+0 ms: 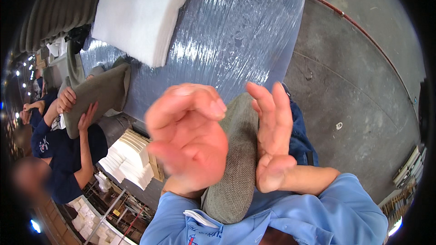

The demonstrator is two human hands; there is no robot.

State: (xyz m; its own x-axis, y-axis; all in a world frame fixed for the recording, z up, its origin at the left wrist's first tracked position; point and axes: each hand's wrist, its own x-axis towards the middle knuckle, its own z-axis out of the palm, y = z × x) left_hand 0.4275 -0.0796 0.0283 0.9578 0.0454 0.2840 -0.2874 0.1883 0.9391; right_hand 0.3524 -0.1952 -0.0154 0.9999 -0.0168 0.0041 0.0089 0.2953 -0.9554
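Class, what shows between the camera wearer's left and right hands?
In the head view, a grey-green woven-fabric cushion shows between the left hand and right hand.

The left hand (193,138) near seven o'clock shows its palm (195,147), fingers (181,94) curled over toward three o'clock; apart from it near four o'clock, the right hand (274,140) points its loosely bent fingers toward twelve o'clock

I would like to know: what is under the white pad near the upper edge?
Shiny plastic film shows along the right and lower edges of the pad, so it probably continues beneath. Whatever lies directly under is covered.
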